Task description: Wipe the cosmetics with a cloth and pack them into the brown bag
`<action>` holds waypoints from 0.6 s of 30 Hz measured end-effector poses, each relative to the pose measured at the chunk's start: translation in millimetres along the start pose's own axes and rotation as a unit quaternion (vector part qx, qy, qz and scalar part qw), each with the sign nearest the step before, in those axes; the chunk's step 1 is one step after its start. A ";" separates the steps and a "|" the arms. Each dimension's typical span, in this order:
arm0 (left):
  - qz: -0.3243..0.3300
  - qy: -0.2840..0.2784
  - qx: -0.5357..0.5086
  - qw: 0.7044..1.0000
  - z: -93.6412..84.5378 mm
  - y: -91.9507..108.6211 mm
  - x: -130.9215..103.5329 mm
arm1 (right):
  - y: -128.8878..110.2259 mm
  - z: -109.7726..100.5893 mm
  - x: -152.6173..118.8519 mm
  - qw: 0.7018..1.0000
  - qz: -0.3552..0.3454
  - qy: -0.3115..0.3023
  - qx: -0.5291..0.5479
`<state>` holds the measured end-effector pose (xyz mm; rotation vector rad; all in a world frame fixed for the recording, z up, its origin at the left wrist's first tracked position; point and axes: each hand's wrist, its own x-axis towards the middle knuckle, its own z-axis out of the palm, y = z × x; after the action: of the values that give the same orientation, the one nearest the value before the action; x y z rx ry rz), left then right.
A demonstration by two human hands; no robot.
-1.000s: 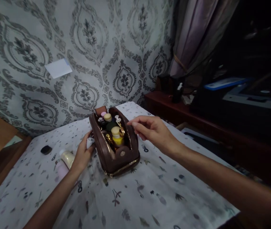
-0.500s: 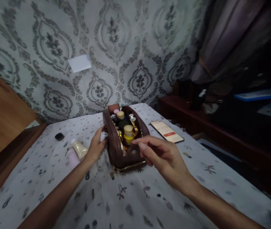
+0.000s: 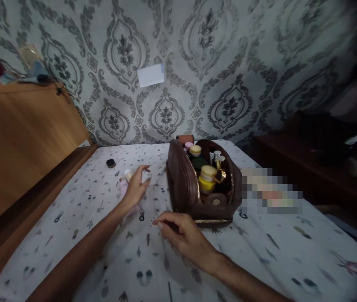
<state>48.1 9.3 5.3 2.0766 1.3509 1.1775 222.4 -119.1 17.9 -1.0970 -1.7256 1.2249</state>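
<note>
My left hand (image 3: 137,188) is over the sheet left of the bag, its fingers curled around a small crumpled white piece (image 3: 146,173), perhaps tissue or cloth. Just behind that hand lie a cream-coloured tube (image 3: 128,173) and a pale pink bottle (image 3: 123,184), both partly hidden. My right hand (image 3: 186,237) is in front of the bag's left corner, thumb and forefinger drawn together with nothing visible between them. The brown toiletry bag (image 3: 183,184) stands unzipped. Inside are a yellow jar with a pale lid (image 3: 207,180), another pale-lidded jar (image 3: 195,150) and several small bottles.
A black round lid (image 3: 111,163) lies at the back left of the patterned sheet (image 3: 153,268). Wooden furniture (image 3: 24,147) borders the left side. The patterned wall (image 3: 166,50) rises behind. Right of the bag is a blurred-out patch, where the phone was visible before.
The view has turned left, so the bag appears farther right. My right hand has moved from the bag's opening to its front left. My left hand has come away from the bag's side.
</note>
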 end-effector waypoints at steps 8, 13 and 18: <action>-0.134 0.106 0.164 0.972 -96.4 -96.6 47.4 | 16.8 43.5 38.0 0.982 0.086 -0.042 0.165; -0.171 0.060 0.211 0.960 -113.1 -128.5 61.0 | 32.2 57.9 38.6 0.983 0.096 -0.005 0.160; -0.163 -0.008 0.234 0.958 -109.7 -138.3 71.7 | 44.1 58.3 34.3 0.990 0.066 0.003 0.127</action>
<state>-104.6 123.3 1.8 2.0297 2.0260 0.7497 167.1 -98.4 -37.0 -1.0736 -1.4624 1.4753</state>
